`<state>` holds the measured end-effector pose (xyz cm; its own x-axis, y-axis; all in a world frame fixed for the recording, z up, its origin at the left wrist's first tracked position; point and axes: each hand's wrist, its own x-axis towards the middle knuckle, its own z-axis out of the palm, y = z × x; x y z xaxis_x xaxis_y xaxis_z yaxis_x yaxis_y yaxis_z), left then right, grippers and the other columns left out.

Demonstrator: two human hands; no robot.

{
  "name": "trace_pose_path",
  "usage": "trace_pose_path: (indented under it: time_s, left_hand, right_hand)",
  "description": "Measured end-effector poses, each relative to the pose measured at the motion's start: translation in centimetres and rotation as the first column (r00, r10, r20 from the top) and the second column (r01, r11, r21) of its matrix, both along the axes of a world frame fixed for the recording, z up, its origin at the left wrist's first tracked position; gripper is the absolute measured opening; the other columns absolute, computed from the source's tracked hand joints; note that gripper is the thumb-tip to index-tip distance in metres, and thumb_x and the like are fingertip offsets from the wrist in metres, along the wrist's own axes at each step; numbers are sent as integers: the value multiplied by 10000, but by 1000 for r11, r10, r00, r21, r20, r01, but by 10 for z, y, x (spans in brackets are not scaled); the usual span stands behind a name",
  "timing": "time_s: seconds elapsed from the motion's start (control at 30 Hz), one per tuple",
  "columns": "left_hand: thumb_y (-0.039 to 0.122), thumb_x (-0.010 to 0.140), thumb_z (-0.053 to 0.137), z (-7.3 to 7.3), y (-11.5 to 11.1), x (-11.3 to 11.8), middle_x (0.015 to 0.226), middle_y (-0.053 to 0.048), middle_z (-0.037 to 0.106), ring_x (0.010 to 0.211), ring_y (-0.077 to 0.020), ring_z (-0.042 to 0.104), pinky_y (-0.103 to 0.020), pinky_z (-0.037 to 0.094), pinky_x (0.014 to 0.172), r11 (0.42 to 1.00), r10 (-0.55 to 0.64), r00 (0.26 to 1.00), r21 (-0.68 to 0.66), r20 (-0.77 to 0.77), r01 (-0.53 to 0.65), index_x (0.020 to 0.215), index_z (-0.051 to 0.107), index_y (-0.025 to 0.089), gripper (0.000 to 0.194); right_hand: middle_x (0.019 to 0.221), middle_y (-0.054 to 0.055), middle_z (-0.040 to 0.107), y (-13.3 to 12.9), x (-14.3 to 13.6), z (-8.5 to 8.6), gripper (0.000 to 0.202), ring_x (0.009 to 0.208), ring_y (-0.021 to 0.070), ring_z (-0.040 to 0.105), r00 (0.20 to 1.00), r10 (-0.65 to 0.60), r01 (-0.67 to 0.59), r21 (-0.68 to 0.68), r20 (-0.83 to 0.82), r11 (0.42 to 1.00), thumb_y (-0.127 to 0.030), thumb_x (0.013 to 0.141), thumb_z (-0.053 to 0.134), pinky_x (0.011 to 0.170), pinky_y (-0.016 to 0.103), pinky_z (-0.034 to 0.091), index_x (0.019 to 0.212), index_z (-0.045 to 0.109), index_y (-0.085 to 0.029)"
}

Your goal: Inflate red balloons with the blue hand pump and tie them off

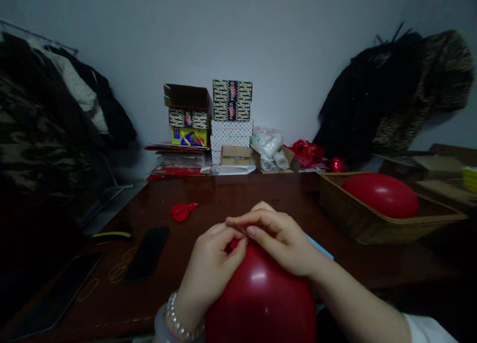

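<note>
A large inflated red balloon (266, 298) stands in front of me at the table's near edge, its neck end up. My left hand (212, 261) is closed round that neck, which my fingers mostly hide. A thin yellowish rubber band (239, 227) stretches between the fingers of my right hand (279, 239), which pinches it just above the neck. Both hands touch each other at the fingertips. Beyond them on the table lies a flat, uninflated red balloon (181, 212).
Several loose rubber bands (118, 272) lie left, beside a black phone (146, 254). A wicker basket (367, 231) at right holds another inflated red balloon (382, 195). Stacked boxes (231, 134) and plastic bags (267, 142) line the wall. A blue flat item (319, 247) shows behind my right wrist.
</note>
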<state>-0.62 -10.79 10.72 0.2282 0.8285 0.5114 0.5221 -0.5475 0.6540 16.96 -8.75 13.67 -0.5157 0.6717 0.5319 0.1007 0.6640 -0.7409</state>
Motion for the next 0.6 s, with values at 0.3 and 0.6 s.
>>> trace_pose_path:
  time_s: [0.3,0.6]
  left_hand:
    - [169,829,526,4,-5,4,791,-27,633,747,-152,576,-262,445,693,1000,-14,999,20,-32,14,770,650,190,140]
    - [195,838,525,0,-6,5,808,-28,624,767,-157,569,-279,441,713,999,-32,998,6,-53,32,799,648,187,130]
  right_hand:
    - [946,13,672,5,-8,-7,154,880,139,618,965,-263,242,314,24,918,-135,843,581,771,267,493,963,599,-230]
    - [914,30,697,7,-4,-7,72,871,158,612,969,-234,206,278,72,938,-286,856,622,771,302,486,868,660,-225]
